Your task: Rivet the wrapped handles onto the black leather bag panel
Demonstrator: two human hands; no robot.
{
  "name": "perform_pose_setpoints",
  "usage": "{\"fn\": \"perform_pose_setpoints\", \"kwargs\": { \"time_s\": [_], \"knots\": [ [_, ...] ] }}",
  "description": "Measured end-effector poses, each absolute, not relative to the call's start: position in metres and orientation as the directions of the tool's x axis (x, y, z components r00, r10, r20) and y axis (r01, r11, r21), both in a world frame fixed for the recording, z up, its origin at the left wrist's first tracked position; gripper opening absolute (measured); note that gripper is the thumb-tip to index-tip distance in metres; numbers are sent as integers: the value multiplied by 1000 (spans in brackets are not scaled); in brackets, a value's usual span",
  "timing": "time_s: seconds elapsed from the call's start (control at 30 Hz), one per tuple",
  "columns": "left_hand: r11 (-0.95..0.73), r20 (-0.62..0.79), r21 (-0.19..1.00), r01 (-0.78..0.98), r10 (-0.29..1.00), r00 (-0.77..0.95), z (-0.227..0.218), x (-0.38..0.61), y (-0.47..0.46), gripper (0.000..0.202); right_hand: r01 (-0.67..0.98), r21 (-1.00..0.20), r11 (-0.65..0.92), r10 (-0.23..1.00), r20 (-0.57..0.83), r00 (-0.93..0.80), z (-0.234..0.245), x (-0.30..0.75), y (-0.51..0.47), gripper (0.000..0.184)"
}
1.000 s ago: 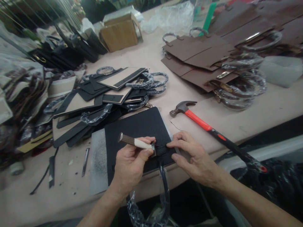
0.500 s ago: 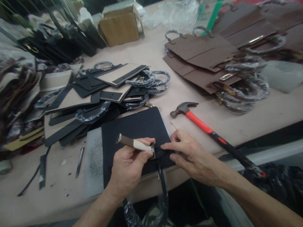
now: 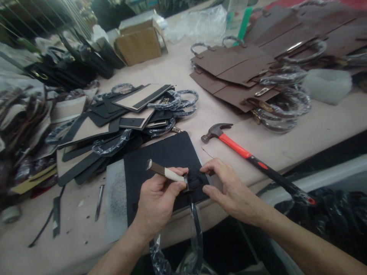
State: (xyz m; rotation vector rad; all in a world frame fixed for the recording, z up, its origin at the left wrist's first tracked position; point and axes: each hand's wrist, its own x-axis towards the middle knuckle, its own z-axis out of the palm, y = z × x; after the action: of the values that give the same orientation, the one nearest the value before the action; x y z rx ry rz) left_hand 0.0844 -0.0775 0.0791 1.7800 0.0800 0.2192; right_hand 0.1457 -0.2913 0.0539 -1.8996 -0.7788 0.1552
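My left hand (image 3: 156, 198) is closed round a small hand tool (image 3: 166, 172) with a brown and white handle, its tip pressed on the near edge of a black leather panel (image 3: 163, 158). My right hand (image 3: 226, 187) pinches a small tab on the same panel, just right of the tool's tip. A black plastic-wrapped handle (image 3: 196, 225) hangs from the panel over the table's front edge. The panel lies partly on a grey pad (image 3: 114, 194).
A hammer (image 3: 246, 154) with a red and black handle lies right of the panel. Black bag pieces and wrapped handles (image 3: 129, 110) are piled behind, brown ones (image 3: 243, 76) at the back right. A cardboard box (image 3: 139, 44) stands far back. Small tools (image 3: 99, 196) lie at left.
Both hands stay on the panel's near edge; my right fingers have closed slightly nearer the tool tip. The view has shifted a little.
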Motion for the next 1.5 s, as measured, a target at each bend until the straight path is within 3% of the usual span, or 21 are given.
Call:
{"fn": "perform_pose_setpoints", "kwargs": {
  "time_s": [0.2,0.37,0.53,0.9,1.23,1.5],
  "knots": [
    [-252,89,967,-49,152,984,84,89,-83,12,482,-844,-235,580,276,767,52,145,-292,31],
    [-205,63,979,-20,201,978,82,92,-84,13,512,-837,-192,579,324,748,48,143,-294,21],
    [-165,65,986,-26,234,970,77,92,-81,16,620,-765,-174,611,410,678,45,138,-300,20],
    [-163,100,985,-63,227,969,77,90,-82,11,710,-659,-247,694,391,605,52,133,-300,29],
    [-233,131,969,-83,198,971,76,88,-81,9,651,-710,-268,699,321,639,53,129,-296,28],
    [-302,269,929,-214,154,951,76,84,-85,11,714,-655,-247,672,414,613,38,124,-297,32]
  ]
}}
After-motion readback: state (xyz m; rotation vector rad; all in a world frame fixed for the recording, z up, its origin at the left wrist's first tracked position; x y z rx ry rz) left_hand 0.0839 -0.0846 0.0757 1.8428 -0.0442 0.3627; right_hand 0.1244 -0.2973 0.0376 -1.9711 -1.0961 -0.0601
